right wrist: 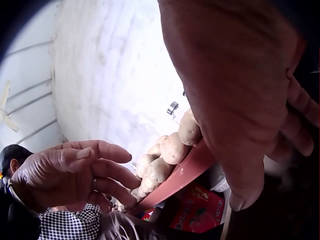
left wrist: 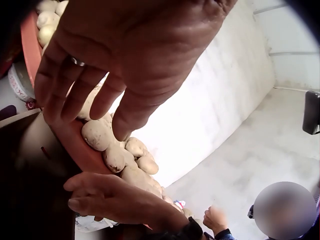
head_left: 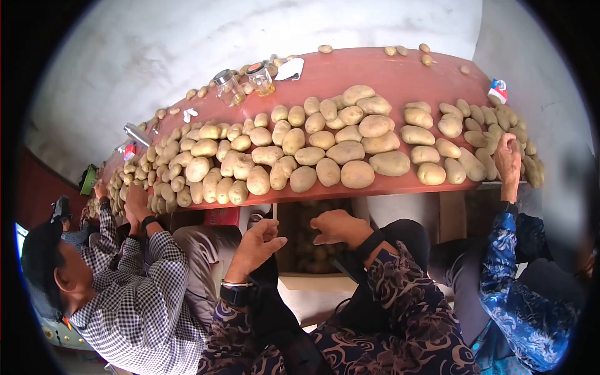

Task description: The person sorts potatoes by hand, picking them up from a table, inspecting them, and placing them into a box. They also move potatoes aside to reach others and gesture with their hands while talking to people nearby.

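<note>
My left hand hovers in front of the table edge, fingers loosely bent with nothing in them; a ring shows on it in the left wrist view. Facing it, my right hand is also bare, its fingers extended in the right wrist view. Below and between the two hands is an open cardboard box with potatoes in its shadowed inside. Closest on the tabletop are large pale potatoes, lined up along the near edge of the red table.
More potatoes spread leftward, with another group at right. Glass jars stand toward the back. A person in a checked shirt sits at left, another in a blue patterned sleeve at right. A red carton lies under the table.
</note>
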### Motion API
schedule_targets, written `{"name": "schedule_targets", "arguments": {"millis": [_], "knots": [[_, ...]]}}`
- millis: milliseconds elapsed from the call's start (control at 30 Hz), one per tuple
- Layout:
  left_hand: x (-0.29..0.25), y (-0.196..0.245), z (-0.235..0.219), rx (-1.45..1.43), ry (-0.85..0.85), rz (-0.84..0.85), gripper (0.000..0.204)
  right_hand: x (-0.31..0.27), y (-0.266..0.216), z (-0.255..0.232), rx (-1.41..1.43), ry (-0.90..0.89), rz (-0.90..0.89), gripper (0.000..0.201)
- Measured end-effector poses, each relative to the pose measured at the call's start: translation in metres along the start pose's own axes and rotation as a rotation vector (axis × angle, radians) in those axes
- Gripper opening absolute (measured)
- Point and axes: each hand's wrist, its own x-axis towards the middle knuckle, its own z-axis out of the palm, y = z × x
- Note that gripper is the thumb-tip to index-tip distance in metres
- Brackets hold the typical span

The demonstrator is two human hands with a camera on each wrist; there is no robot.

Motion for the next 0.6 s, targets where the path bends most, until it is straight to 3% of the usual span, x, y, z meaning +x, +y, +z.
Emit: {"name": "schedule_targets", "arguments": {"millis": [133, 267, 467, 567, 600], "knots": [[0.005, -0.012, 0.012, -0.039, -0.018, -0.076, 0.054, 0.000, 0.000, -0.010, 0.059, -0.020, -0.035, 0.046], [0.007, -0.010, 0.010, 0.001, -0.031, -0.050, 0.063, -0.002, -0.002, -0.017, 0.122, -0.034, -0.030, 0.053], [0.001, -0.003, 0.013, 0.023, -0.032, -0.029, 0.067, -0.016, 0.006, -0.026, 0.324, 0.085, -0.110, 0.058], [0.005, 0.030, 0.015, -0.086, -0.070, -0.035, 0.079, -0.031, 0.007, -0.042, 0.446, 0.088, -0.089, 0.065], [0.008, 0.041, 0.016, -0.090, -0.071, -0.032, 0.079, -0.039, 0.008, -0.048, 0.611, 0.115, -0.097, 0.073]]}}
